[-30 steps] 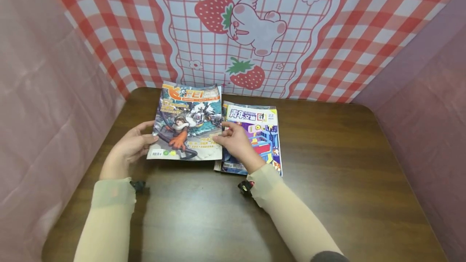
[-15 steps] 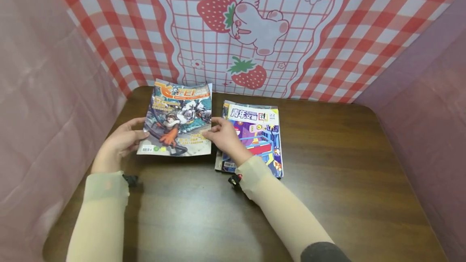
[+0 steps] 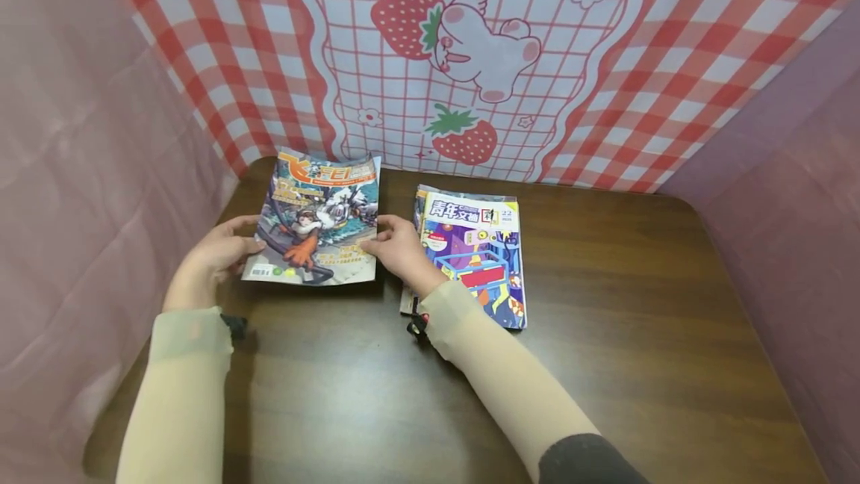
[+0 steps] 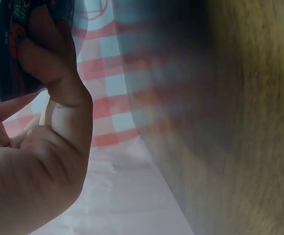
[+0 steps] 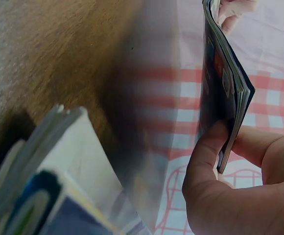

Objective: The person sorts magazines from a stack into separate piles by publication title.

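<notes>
A magazine [image 3: 316, 222] with an orange title and a cartoon figure in orange gloves is held face up between both hands in the head view. My left hand [image 3: 211, 256] pinches its left edge, thumb on the cover. On the opposite edge, my right hand [image 3: 403, 249] pinches it between thumb and fingers. The right wrist view shows the held magazine [image 5: 225, 88] edge-on, off the wooden surface. To its right lies a stack of magazines [image 3: 477, 260], a purple and white one on top; my right wrist overlaps its lower left corner in the head view.
The brown wooden table [image 3: 625, 334] extends to the right and front. Behind it hangs a red-and-white checked cloth [image 3: 470, 43] with strawberries. Pink curtains [image 3: 87, 170] stand close at the left and right sides.
Both hands have carried the held magazine leftward and slightly toward the back, away from the stack. More of the stack's top cover now shows. The stack itself stays in place.
</notes>
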`<state>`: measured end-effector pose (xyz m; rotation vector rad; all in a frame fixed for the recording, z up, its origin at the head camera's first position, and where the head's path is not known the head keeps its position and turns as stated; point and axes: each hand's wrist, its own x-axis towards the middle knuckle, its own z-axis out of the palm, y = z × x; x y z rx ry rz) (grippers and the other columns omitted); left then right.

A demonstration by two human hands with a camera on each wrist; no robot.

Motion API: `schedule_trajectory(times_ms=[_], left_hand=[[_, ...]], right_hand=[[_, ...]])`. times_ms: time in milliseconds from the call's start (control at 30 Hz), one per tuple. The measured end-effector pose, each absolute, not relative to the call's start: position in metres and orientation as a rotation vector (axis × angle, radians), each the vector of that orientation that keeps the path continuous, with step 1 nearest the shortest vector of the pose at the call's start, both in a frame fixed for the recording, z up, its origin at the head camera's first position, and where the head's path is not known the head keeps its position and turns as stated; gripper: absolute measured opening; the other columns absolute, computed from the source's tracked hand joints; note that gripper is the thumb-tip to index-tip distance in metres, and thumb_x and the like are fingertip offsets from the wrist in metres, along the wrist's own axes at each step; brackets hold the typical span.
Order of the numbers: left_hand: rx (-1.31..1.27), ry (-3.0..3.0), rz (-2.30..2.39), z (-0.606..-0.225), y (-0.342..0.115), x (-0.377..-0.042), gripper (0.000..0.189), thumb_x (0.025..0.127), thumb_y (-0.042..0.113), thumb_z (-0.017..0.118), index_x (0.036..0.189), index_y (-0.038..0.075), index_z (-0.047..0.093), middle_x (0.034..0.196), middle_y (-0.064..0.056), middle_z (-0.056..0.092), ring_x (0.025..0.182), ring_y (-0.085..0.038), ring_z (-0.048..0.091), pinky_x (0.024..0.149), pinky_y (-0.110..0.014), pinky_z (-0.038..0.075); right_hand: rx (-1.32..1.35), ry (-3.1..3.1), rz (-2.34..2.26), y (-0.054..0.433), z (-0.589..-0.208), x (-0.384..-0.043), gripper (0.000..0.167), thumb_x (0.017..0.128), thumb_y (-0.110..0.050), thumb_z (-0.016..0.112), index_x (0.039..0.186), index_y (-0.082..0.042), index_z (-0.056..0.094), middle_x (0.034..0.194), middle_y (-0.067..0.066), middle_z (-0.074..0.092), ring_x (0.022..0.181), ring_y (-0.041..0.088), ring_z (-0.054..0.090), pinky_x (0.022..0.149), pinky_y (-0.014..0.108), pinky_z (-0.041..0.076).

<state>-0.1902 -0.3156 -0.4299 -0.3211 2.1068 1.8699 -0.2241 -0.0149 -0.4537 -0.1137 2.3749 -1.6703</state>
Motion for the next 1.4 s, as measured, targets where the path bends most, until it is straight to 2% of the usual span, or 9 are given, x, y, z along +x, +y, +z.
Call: schedule_trajectory(times_ms=[133,367,600,733,867,1100,1200,1267,1400], left_hand=[[-0.341,2.180,1.810,-0.428,-0.316,-0.193,0.068,0.096,-0.008,0.054,0.156,-0.005,0.022,0.071,0.005,0.058,0.050,-0.005,0.045,0.043,-0.020,0.038],[-0.414,2.209,1.759,-0.425,-0.317,-0.196,0.069,0.096,-0.007,0.053,0.158,-0.003,0.022,0.079,-0.001,0.063,0.062,-0.010,0.061,0.056,-0.026,0.055],[-0.410,2.349,1.669,-0.430,-0.321,-0.201,0.067,0.094,-0.007,0.057,0.155,-0.007,0.029,0.088,-0.005,0.060,0.066,-0.010,0.060,0.061,-0.026,0.055],[-0.411,2.402,1.619,-0.431,-0.322,-0.203,0.066,0.093,-0.007,0.058,0.154,-0.008,0.031,0.109,-0.019,0.057,0.070,-0.009,0.059,0.063,-0.024,0.054],[-0.412,2.450,1.548,-0.430,-0.324,-0.204,0.065,0.093,-0.005,0.059,0.153,-0.008,0.032,0.133,-0.031,0.045,0.073,-0.010,0.056,0.064,-0.022,0.052],[-0.415,2.487,1.459,-0.430,-0.326,-0.206,0.064,0.093,-0.005,0.058,0.151,-0.009,0.034,0.142,-0.036,0.040,0.080,-0.018,0.056,0.066,-0.023,0.051],[-0.420,2.504,1.434,-0.431,-0.326,-0.206,0.063,0.092,-0.005,0.058,0.151,-0.009,0.035,0.144,-0.036,0.038,0.092,-0.028,0.054,0.073,-0.027,0.051],[-0.419,2.522,1.421,-0.433,-0.326,-0.206,0.063,0.092,-0.006,0.058,0.150,-0.011,0.035,0.145,-0.037,0.037,0.106,-0.035,0.050,0.085,-0.032,0.049],[-0.407,2.541,1.412,-0.435,-0.325,-0.206,0.061,0.092,-0.008,0.057,0.148,-0.014,0.034,0.146,-0.037,0.037,0.119,-0.040,0.043,0.098,-0.038,0.042]], right_hand=[[-0.098,2.394,-1.662,-0.020,-0.456,-0.226,0.061,0.086,-0.014,0.083,0.139,0.000,0.057,0.093,0.008,0.068,0.083,0.021,0.064,0.073,0.031,0.055],[-0.052,2.372,-1.661,-0.030,-0.456,-0.228,0.061,0.086,-0.013,0.083,0.140,0.000,0.057,0.094,0.008,0.068,0.082,0.020,0.065,0.072,0.030,0.055],[-0.039,2.398,-1.625,-0.037,-0.458,-0.231,0.061,0.086,-0.013,0.083,0.139,0.000,0.057,0.092,0.007,0.069,0.080,0.020,0.067,0.073,0.030,0.056],[-0.033,2.398,-1.606,-0.039,-0.461,-0.233,0.061,0.086,-0.014,0.083,0.140,0.000,0.056,0.093,0.007,0.069,0.081,0.021,0.067,0.074,0.031,0.056],[-0.032,2.390,-1.593,-0.042,-0.464,-0.234,0.061,0.087,-0.015,0.083,0.139,0.001,0.056,0.093,0.008,0.070,0.081,0.022,0.067,0.075,0.033,0.056],[-0.014,2.380,-1.591,-0.047,-0.471,-0.235,0.062,0.085,-0.014,0.084,0.138,0.002,0.057,0.092,0.008,0.070,0.081,0.021,0.067,0.076,0.032,0.056],[-0.009,2.371,-1.600,-0.048,-0.474,-0.235,0.062,0.085,-0.013,0.084,0.138,0.003,0.056,0.093,0.008,0.070,0.081,0.021,0.067,0.076,0.032,0.056],[-0.016,2.371,-1.598,-0.049,-0.475,-0.235,0.062,0.085,-0.013,0.084,0.138,0.003,0.056,0.093,0.009,0.070,0.082,0.021,0.067,0.076,0.032,0.056],[-0.031,2.391,-1.573,-0.050,-0.476,-0.235,0.062,0.086,-0.015,0.084,0.137,0.004,0.056,0.093,0.009,0.070,0.082,0.020,0.067,0.075,0.031,0.056]])
